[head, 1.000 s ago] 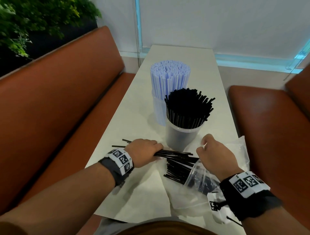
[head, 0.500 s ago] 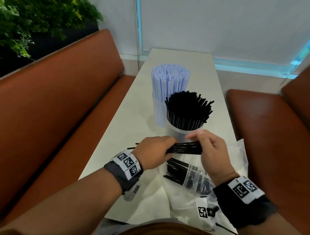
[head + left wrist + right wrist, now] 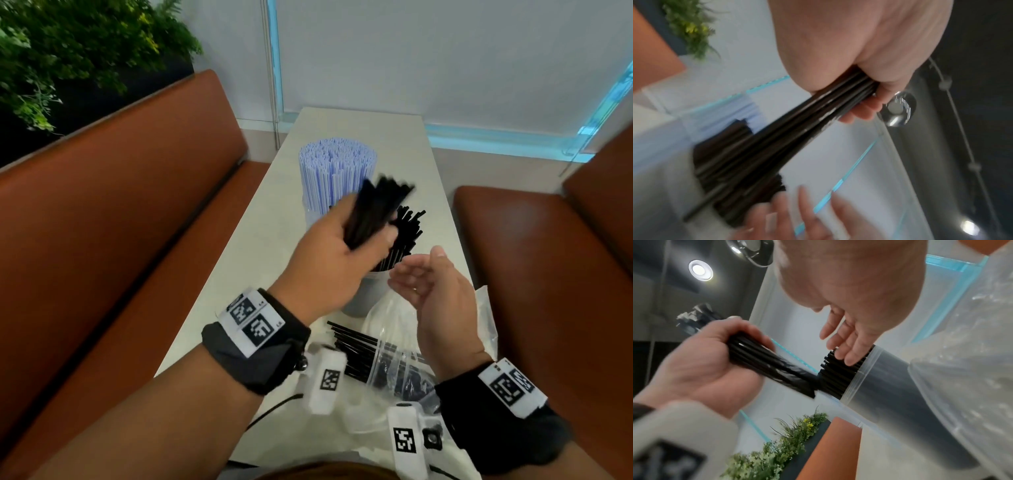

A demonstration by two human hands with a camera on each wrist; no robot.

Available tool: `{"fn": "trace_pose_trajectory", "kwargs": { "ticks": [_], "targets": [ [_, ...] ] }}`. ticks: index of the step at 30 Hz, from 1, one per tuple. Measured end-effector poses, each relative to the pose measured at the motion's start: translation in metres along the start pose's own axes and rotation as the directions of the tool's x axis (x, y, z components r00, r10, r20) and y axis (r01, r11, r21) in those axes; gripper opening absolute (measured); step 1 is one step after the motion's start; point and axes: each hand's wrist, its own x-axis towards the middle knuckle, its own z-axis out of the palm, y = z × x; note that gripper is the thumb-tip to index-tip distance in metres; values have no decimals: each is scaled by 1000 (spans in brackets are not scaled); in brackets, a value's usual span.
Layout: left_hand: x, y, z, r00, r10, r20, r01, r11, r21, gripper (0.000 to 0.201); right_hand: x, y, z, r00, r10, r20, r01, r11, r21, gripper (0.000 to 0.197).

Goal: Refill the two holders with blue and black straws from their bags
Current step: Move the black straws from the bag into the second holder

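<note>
One bundle of black straws (image 3: 373,212) sits clenched in my left hand (image 3: 337,255), tilted above the black holder (image 3: 371,291); my right hand (image 3: 436,291) hovers beside it, fingers relaxed, holding nothing; more straws lie in the bag (image 3: 394,363) below

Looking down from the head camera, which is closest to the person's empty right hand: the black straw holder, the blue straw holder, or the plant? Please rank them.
1. Black straw holder: just left of the right hand.
2. Blue straw holder: behind it, farther up the table.
3. Plant: far left, behind the bench.
</note>
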Motion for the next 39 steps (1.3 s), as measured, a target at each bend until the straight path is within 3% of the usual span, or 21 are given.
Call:
{"fn": "trace_pose_trajectory", "kwargs": {
  "ticks": [2, 5, 9, 15, 17, 18, 20, 21, 23, 27, 30, 33, 35, 37, 39],
  "targets": [
    [12, 20, 3, 990, 88, -107, -113, 959, -259, 21, 2, -2, 3, 979, 203, 16, -203, 977, 66, 49],
    [22, 30, 9, 975, 105, -195, -185, 872, -453, 26, 4, -11, 3, 907, 412, 88, -422, 883, 207, 63],
    [15, 18, 30, 986, -76, -147, -13, 850, -527, 23, 1, -21, 5, 848, 447, 285, -516, 819, 249, 71],
    [14, 8, 32, 980, -148, -131, 63, 861, -504, 18, 2, -18, 6, 847, 439, 301, -510, 831, 224, 64],
    [14, 6, 33, 979, -171, -111, 99, 874, -475, 17, 0, -17, 9, 853, 387, 350, -457, 878, 143, 58],
    [15, 4, 32, 975, -188, -114, 112, 870, -480, 18, -1, -16, 9, 881, 322, 347, -369, 926, 80, 50],
    [18, 0, 26, 964, -228, -136, 126, 846, -518, 15, -2, -17, 5, 930, 110, 352, -67, 989, -132, 31],
    [18, -2, 25, 961, -239, -141, 132, 841, -524, 12, -4, -18, 5, 907, 35, 419, 88, 959, -271, 27],
    [13, -6, 26, 960, -256, -117, 168, 856, -489, 8, -9, -16, 6, 837, 83, 540, 257, 813, -523, 26],
    [11, -8, 21, 958, -272, -89, 190, 837, -513, 11, -12, -10, 5, 887, 119, 447, 277, 637, -719, 40],
    [18, -5, 11, 962, -256, -92, 169, 826, -537, 15, -12, -2, 2, 894, 138, 426, 280, 569, -773, 34],
    [22, -4, 6, 976, -201, -84, 147, 891, -430, 15, -6, 1, -2, 873, 182, 453, 340, 438, -832, 26],
    [31, -5, -3, 977, -183, -109, 132, 921, -365, 13, 0, -1, -8, 850, 239, 469, 391, 310, -866, 35],
    [42, -8, -14, 969, -238, -72, 204, 928, -313, 11, 7, -2, -12, 872, 227, 434, 390, 213, -896, 41],
    [51, -10, -19, 951, -308, 11, 300, 918, -259, 9, 13, -1, -12, 918, 132, 374, 355, 146, -923, 34]
  ]
}}
